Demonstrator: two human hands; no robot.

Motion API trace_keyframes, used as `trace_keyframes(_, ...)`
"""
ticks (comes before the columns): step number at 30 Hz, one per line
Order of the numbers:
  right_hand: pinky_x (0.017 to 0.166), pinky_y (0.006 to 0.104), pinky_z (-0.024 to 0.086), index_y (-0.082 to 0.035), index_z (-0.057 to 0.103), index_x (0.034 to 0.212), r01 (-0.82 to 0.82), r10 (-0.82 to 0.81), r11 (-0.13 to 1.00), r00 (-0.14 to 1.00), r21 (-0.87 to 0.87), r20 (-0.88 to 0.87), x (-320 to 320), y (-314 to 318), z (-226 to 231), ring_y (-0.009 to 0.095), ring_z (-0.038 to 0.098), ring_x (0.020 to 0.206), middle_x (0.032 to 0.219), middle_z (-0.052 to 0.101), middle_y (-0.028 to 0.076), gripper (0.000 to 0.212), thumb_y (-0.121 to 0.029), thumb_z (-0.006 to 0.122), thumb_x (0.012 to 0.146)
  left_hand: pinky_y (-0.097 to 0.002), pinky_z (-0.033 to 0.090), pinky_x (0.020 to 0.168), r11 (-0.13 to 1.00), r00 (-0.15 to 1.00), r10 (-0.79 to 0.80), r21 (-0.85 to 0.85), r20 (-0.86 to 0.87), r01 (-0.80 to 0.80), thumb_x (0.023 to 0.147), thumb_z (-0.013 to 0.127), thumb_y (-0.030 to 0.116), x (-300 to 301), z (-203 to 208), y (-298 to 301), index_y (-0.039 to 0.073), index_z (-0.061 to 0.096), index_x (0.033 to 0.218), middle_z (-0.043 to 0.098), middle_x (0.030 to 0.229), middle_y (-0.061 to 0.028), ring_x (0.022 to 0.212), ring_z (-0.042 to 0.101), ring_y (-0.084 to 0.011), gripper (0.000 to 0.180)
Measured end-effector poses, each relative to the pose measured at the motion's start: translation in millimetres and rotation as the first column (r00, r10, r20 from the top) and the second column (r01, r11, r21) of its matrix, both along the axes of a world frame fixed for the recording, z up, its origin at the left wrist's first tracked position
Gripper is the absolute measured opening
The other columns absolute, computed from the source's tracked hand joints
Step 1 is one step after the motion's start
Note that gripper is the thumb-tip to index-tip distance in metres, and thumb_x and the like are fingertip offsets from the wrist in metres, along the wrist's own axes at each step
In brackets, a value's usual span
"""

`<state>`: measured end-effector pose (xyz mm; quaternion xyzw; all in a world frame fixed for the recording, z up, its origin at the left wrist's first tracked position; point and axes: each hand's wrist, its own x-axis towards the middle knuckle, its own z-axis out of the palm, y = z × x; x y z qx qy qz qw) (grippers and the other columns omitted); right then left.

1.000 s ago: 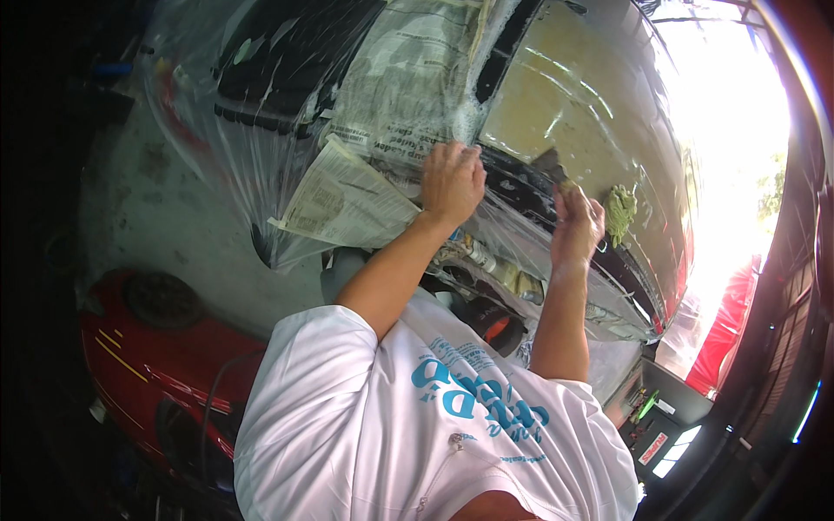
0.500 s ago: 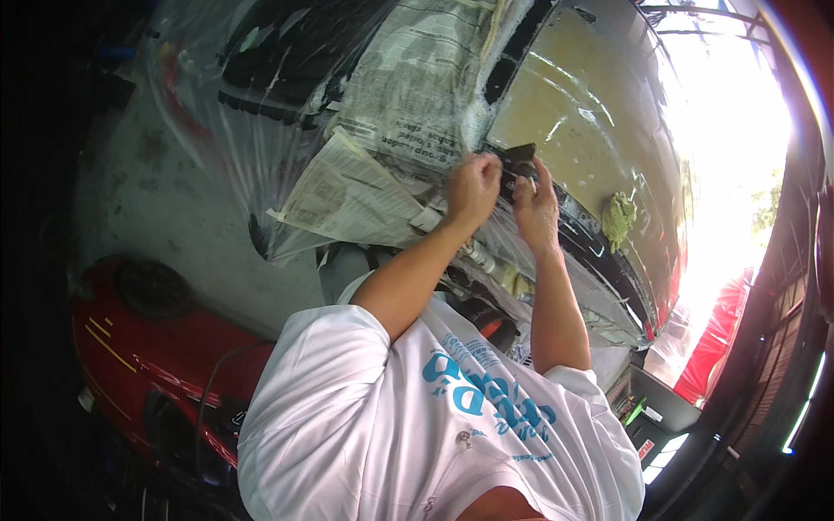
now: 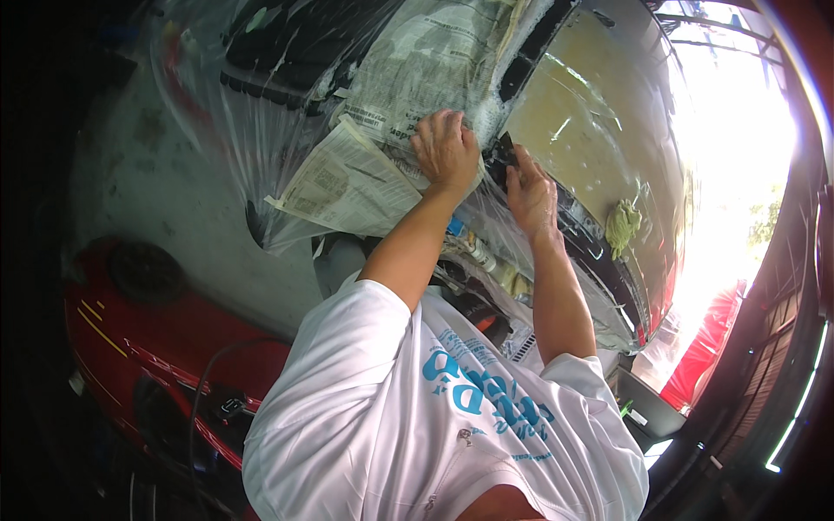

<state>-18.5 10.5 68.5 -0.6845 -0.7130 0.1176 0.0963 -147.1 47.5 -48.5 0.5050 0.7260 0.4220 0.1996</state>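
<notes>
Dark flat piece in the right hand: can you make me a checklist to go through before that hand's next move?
1. Dark flat piece held in the right hand: ok, one end pokes out past the hand.
2. Underside of the piece clean: cannot tell, it is hidden.
3. Left hand out of the right hand's way: ok, there is a gap between them.
4. Newspaper all lying flat: not ok, a flap sticks out on the left.
5. Green cloth clear of the right hand: ok, it lies apart, on the tan panel.
</notes>
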Motion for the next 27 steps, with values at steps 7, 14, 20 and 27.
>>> trace_keyframes(7, 0.086, 0.0539, 0.057, -0.018, 0.060, 0.148, -0.072, 0.082, 0.996, 0.978, -0.058, 0.192, -4, -1, 7, 0.044, 0.072, 0.097, 0.108, 0.073, 0.021, 0.050, -0.015, 0.067, 0.099, -0.0530, 0.038, 0.105, 1.000, 1.000, 0.007, -0.025, -0.017, -0.007, 0.089, 0.068, 0.018, 2, 7, -1, 0.012, 0.067, 0.122, 0.063, 0.133, -0.0044, 0.132, 0.052, -0.0307, 0.033)
trace_keyframes(14, 0.089, 0.0531, 0.057, -0.012, 0.060, 0.147, 0.066, -0.067, 0.996, 0.998, -0.059, -0.004, 0, 6, -4, 0.049, 0.070, 0.105, 0.115, 0.074, 0.027, 0.049, -0.020, 0.066, 0.100, -0.0528, 0.037, 0.104, 1.000, 1.000, -0.014, -0.017, -0.023, 0.014, 0.088, 0.065, 0.019, 1, 6, -1, 0.013, 0.066, 0.124, 0.064, 0.134, -0.0053, 0.131, 0.052, -0.0315, 0.037)
trace_keyframes(20, 0.093, 0.0512, 0.055, -0.007, 0.058, 0.148, 0.263, -0.258, 0.963, 0.961, 0.052, -0.099, -33, 15, -15, 0.047, 0.072, 0.108, 0.112, 0.073, 0.032, 0.051, -0.025, 0.065, 0.101, -0.0523, 0.037, 0.105, 0.999, 0.999, -0.044, -0.022, -0.001, 0.044, 0.087, 0.065, 0.019, -2, 4, 1, 0.011, 0.066, 0.126, 0.063, 0.135, -0.0056, 0.132, 0.051, -0.0300, 0.040)
trace_keyframes(27, 0.091, 0.0457, 0.056, -0.007, 0.056, 0.151, 0.285, -0.291, 0.955, 0.953, -0.083, -0.082, -25, -3, -3, 0.040, 0.076, 0.100, 0.099, 0.075, 0.029, 0.056, -0.030, 0.066, 0.101, -0.0519, 0.036, 0.105, 0.999, 0.998, -0.020, -0.025, 0.055, 0.022, 0.084, 0.069, 0.017, -1, 5, 1, 0.013, 0.066, 0.125, 0.063, 0.133, -0.0048, 0.131, 0.052, -0.0298, 0.041)
